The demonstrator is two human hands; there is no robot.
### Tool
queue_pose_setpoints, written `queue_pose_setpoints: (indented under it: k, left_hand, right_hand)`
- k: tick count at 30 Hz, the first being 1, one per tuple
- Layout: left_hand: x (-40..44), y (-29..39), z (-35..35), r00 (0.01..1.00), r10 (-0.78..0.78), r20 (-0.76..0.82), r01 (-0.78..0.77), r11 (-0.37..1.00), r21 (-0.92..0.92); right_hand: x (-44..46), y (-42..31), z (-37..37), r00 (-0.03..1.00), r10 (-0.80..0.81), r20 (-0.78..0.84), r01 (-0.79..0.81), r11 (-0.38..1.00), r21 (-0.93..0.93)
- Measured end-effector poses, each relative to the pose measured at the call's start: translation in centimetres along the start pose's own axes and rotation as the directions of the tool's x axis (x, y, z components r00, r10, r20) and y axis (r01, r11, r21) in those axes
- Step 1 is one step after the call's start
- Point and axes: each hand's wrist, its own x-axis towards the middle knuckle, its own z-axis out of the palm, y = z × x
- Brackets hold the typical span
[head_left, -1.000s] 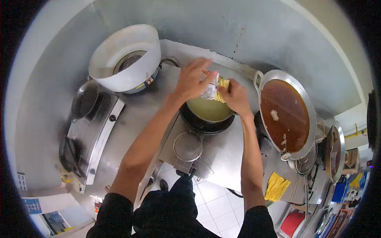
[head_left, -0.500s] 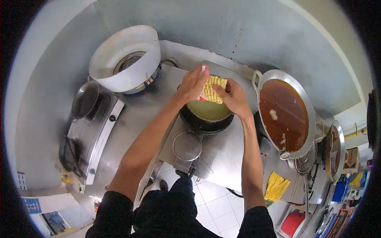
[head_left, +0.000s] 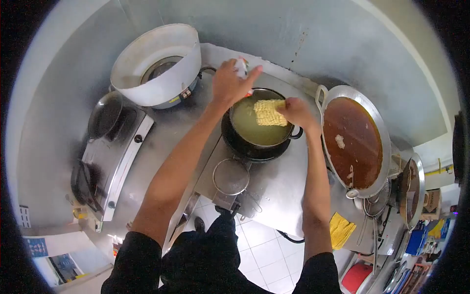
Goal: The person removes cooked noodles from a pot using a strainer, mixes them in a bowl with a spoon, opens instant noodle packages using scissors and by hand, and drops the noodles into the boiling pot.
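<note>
My right hand (head_left: 299, 113) grips a pale yellow block of dried instant noodles (head_left: 269, 113) by its right end. The block is over a dark pot (head_left: 258, 148) that holds cloudy, yellowish-green liquid (head_left: 245, 125). Up and to the left, my left hand (head_left: 230, 84) is closed around a crumpled noodle packet (head_left: 242, 67), white with red and green marks, near the pot's far left rim. Most of the packet is hidden by the fingers.
A wide pan of reddish-brown liquid (head_left: 353, 142) stands at the right, with a yellow cloth (head_left: 341, 230) below it. A round strainer (head_left: 231, 177) lies in front of the pot. Left are a gas stove (head_left: 125, 161) and a cooker with a tall white ring (head_left: 161, 93).
The noodle block and the packet have come apart. My left hand has moved up and left with the packet, while my right hand has shifted slightly right and down with the noodles.
</note>
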Motion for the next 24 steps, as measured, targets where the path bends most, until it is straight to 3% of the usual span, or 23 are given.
queue_pose_setpoints:
  k: [1, 2, 3, 4, 6, 7, 8, 9, 10, 11, 12, 13, 15, 17, 19, 21, 22, 24]
  left_hand:
    - [-0.3, 0.3, -0.7, 0.99, -0.14, -0.002, 0.138, 0.976, -0.166]
    - [-0.8, 0.2, -1.8, 0.962, -0.273, 0.018, 0.264, 0.909, -0.324]
    - [-1.3, -0.2, -2.6, 0.916, -0.398, 0.054, 0.375, 0.8, -0.469]
    - [-2.1, -1.0, -3.1, 0.88, -0.451, 0.148, 0.413, 0.573, -0.708]
    - [-5.2, -2.4, -4.2, 0.771, -0.61, 0.184, 0.39, 0.224, -0.893]
    - [-7.1, -3.0, -5.3, 0.709, -0.673, 0.209, 0.323, 0.047, -0.945]
    - [-9.5, -2.8, -7.3, 0.72, -0.655, 0.228, 0.294, -0.01, -0.956]
    - [-12.4, -2.5, -9.4, 0.731, -0.641, 0.235, 0.258, -0.06, -0.964]
    - [-15.3, -2.8, -10.8, 0.678, -0.696, 0.236, 0.219, -0.115, -0.969]
    - [-18.4, -3.2, -11.9, 0.62, -0.752, 0.224, 0.163, -0.155, -0.974]
    - [-21.5, -3.4, -12.9, 0.531, -0.833, 0.154, 0.25, -0.02, -0.968]
    - [-24.7, -4.0, -13.4, 0.419, -0.905, 0.065, 0.35, 0.095, -0.932]
    - [-32.4, -8.3, -13.6, 0.538, -0.83, -0.149, 0.373, 0.392, -0.841]
    - [-37.7, -10.9, -16.9, 0.435, -0.898, -0.066, 0.544, 0.321, -0.775]
    - [-48.7, -18.8, -15.7, 0.265, -0.962, -0.063, 0.497, 0.192, -0.846]
    - [-52.5, -18.4, -21.0, 0.268, -0.948, -0.171, 0.745, 0.316, -0.588]
    - [-52.8, -15.0, -27.8, 0.381, -0.887, -0.259, 0.886, 0.431, -0.17]
    - [-58.9, -15.0, -35.6, 0.387, -0.838, -0.384, 0.915, 0.402, 0.044]
  right_hand:
    - [-0.6, -2.0, -0.6, 1.0, -0.013, -0.017, 0.012, 0.998, -0.063]
    - [-2.4, -3.2, -2.0, 0.991, 0.103, -0.08, -0.114, 0.983, -0.144]
    - [-4.1, -4.1, -2.6, 0.966, 0.088, -0.245, -0.081, 0.996, 0.039]
    - [-6.0, -4.9, -2.8, 0.915, 0.094, -0.391, -0.011, 0.978, 0.21]
    - [-10.8, -8.9, -3.7, 0.922, 0.105, -0.372, 0.072, 0.898, 0.433]
    - [-12.7, -10.0, -1.8, 0.95, 0.141, -0.28, 0.069, 0.778, 0.624]
    - [-14.7, -11.4, 0.3, 0.974, 0.151, -0.169, 0.04, 0.62, 0.783]
    - [-16.7, -14.0, 2.1, 0.988, 0.155, -0.02, -0.065, 0.524, 0.849]
    - [-18.3, -16.4, 4.6, 0.989, 0.111, 0.102, -0.142, 0.454, 0.879]
    - [-19.7, -19.2, 6.5, 0.932, 0.107, 0.346, -0.363, 0.266, 0.893]
    - [-20.9, -20.4, 10.3, 0.849, 0.003, 0.528, -0.528, 0.055, 0.848]
    - [-21.2, -21.4, 14.2, 0.855, -0.031, 0.518, -0.511, 0.126, 0.85]
    - [-21.8, -24.2, 22.1, 0.856, -0.141, 0.497, -0.454, 0.253, 0.854]
    - [-21.7, -26.4, 29.0, 0.786, -0.295, 0.544, -0.546, 0.083, 0.834]
    - [-21.2, -29.3, 34.7, 0.785, -0.184, 0.591, -0.542, 0.256, 0.8]
    - [-20.5, -30.4, 38.3, 0.7, -0.184, 0.69, -0.641, 0.263, 0.721]
    - [-20.9, -31.3, 39.1, 0.668, -0.17, 0.724, -0.679, 0.259, 0.687]
    - [-23.8, -33.9, 38.7, 0.774, 0.114, 0.622, -0.567, 0.561, 0.603]
